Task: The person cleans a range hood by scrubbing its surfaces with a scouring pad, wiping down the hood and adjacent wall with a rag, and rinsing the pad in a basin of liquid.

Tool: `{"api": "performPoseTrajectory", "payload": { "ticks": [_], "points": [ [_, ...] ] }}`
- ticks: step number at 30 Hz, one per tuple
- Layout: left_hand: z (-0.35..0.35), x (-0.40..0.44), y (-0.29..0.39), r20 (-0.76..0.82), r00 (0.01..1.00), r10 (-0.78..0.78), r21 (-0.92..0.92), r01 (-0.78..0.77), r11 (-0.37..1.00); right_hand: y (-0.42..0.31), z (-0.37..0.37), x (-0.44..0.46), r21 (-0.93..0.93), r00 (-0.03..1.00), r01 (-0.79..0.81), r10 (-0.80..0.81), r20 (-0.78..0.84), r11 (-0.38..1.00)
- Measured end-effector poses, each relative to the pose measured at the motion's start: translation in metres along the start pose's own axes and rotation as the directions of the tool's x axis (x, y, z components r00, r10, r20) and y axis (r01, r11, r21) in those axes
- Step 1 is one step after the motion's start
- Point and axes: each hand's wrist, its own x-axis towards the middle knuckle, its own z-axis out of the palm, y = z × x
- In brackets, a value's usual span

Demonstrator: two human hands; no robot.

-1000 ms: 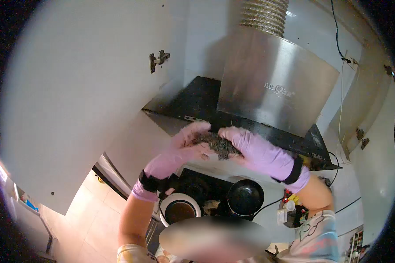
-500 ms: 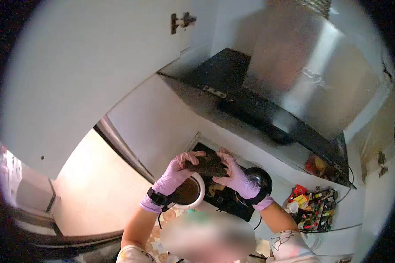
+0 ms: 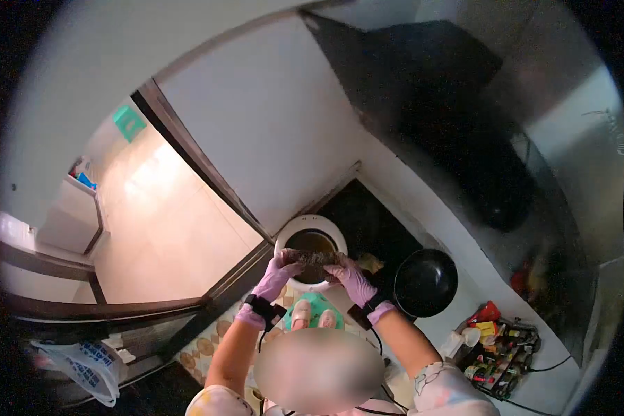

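Both my hands wear pink gloves and have black straps at the wrists. Between them is a dark brown, rough-textured piece (image 3: 314, 261), perhaps a mesh; its exact kind is unclear. My left hand (image 3: 277, 272) is closed on its left end, my right hand (image 3: 349, 276) on its right end. They hold it over the near side of a round white basin (image 3: 312, 220) with dark brownish liquid inside. The basin stands at the corner of a black cooktop surface (image 3: 359, 213). A crumpled yellowish thing (image 3: 371, 263) lies on that surface, beyond my right hand.
A black frying pan (image 3: 426, 282) sits right of my right hand. Bottles and jars fill a rack (image 3: 504, 355) at lower right. Overhead hangs a dark range hood (image 3: 430, 90). A plastic bag (image 3: 83, 367) is at lower left, a green stool (image 3: 128, 123) through the doorway.
The view has tilted down and swung. My hands have brought the dark piece from above the cooktop to over the basin, keeping hold of it at both ends.
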Motion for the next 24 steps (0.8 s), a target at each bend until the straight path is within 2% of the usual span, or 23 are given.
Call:
{"api": "performPoseTrajectory", "payload": {
  "ticks": [2, 4, 6, 7, 8, 9, 10, 12, 14, 16, 17, 18, 20, 22, 24],
  "points": [
    [-0.004, 0.005, -0.018, -0.022, 1.000, 0.019, 0.045, -0.018, 0.999, 0.026, -0.008, 0.021, -0.028, 0.996, -0.077, 0.076, -0.053, 0.997],
    [-0.026, 0.024, -0.071, -0.064, 0.993, -0.099, -0.294, 0.076, 0.953, 0.060, -0.012, 0.042, -0.001, 0.993, -0.059, 0.059, -0.101, 0.998],
    [-0.050, 0.042, -0.130, -0.067, 0.989, 0.135, -0.070, -0.139, 0.988, 0.091, -0.021, 0.065, 0.158, 0.971, -0.182, 0.202, -0.126, 0.971],
    [-0.048, 0.042, -0.131, -0.088, 0.996, -0.013, -0.412, -0.024, 0.911, 0.107, -0.026, 0.075, 0.185, 0.965, -0.187, 0.216, -0.151, 0.965],
    [-0.045, 0.041, -0.132, -0.060, 0.986, -0.155, -0.708, 0.068, 0.703, 0.124, -0.029, 0.086, 0.179, 0.963, -0.199, 0.226, -0.147, 0.964],
    [-0.040, 0.043, -0.132, -0.190, 0.943, -0.273, -0.677, 0.075, 0.732, 0.138, -0.031, 0.094, 0.180, 0.939, -0.235, 0.271, -0.213, 0.955],
    [-0.038, 0.046, -0.138, -0.207, 0.939, -0.276, -0.688, 0.061, 0.723, 0.150, -0.036, 0.105, 0.178, 0.910, -0.268, 0.309, -0.275, 0.947],
    [-0.038, 0.052, -0.145, -0.209, 0.940, -0.271, -0.801, -0.005, 0.598, 0.170, -0.047, 0.125, 0.130, 0.912, -0.295, 0.319, -0.259, 0.947],
    [-0.038, 0.061, -0.152, -0.199, 0.942, -0.272, -0.783, 0.014, 0.622, 0.193, -0.057, 0.141, 0.095, 0.910, -0.319, 0.333, -0.249, 0.943],
    [-0.041, 0.064, -0.155, -0.224, 0.937, -0.267, -0.754, 0.007, 0.656, 0.207, -0.060, 0.149, -0.042, 0.927, -0.292, 0.272, -0.259, 0.956],
    [-0.043, 0.067, -0.159, -0.238, 0.935, -0.264, -0.756, -0.008, 0.655, 0.214, -0.066, 0.156, 0.025, 0.934, -0.313, 0.312, -0.176, 0.949],
    [-0.044, 0.069, -0.163, -0.241, 0.931, -0.274, -0.758, -0.005, 0.652, 0.216, -0.065, 0.158, 0.026, 0.930, -0.324, 0.323, -0.175, 0.946],
    [-0.044, 0.078, -0.169, -0.281, 0.907, -0.312, -0.760, -0.012, 0.650, 0.215, -0.065, 0.158, 0.196, 0.916, -0.306, 0.344, -0.206, 0.931],
    [-0.045, 0.082, -0.180, -0.299, 0.897, -0.325, -0.757, -0.016, 0.653, 0.223, -0.077, 0.150, 0.220, 0.908, -0.315, 0.360, -0.212, 0.923],
    [-0.044, 0.087, -0.182, -0.312, 0.898, -0.312, -0.637, 0.046, 0.769, 0.222, -0.092, 0.143, 0.280, 0.953, -0.222, 0.268, -0.140, 0.934]
  ]
}}
